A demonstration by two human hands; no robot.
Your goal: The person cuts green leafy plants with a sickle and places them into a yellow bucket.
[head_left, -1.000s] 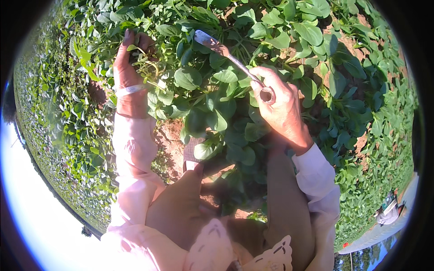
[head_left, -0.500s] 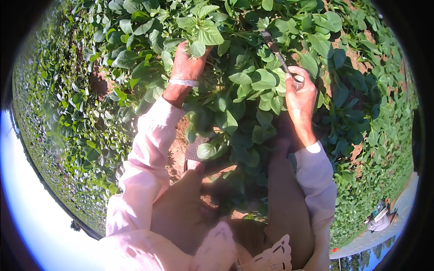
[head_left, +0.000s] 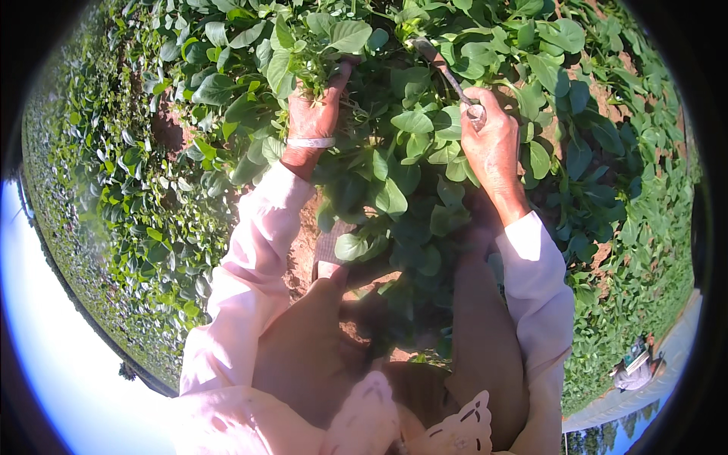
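Observation:
My left hand, with a white band at the wrist, is closed around a bunch of leafy green stems. Its fingers are partly hidden by the leaves. To the right, my right hand grips a hand tool by its handle, whose round end shows beside the thumb. The tool has a thin dark metal shank that widens into a blade, pointing up and left into the foliage. Leaves hide part of the blade's tip. Broad-leaved green plants stand between the two hands.
Low green crop spreads on both sides, with patches of reddish soil among it. My bent knees and one sandalled foot are just below the plants. A person is far off at the lower right.
My right hand and the tool have shifted up and left, closer to the left hand. The left hand has turned slightly, and the bunch in it has tilted, showing more of its stems.

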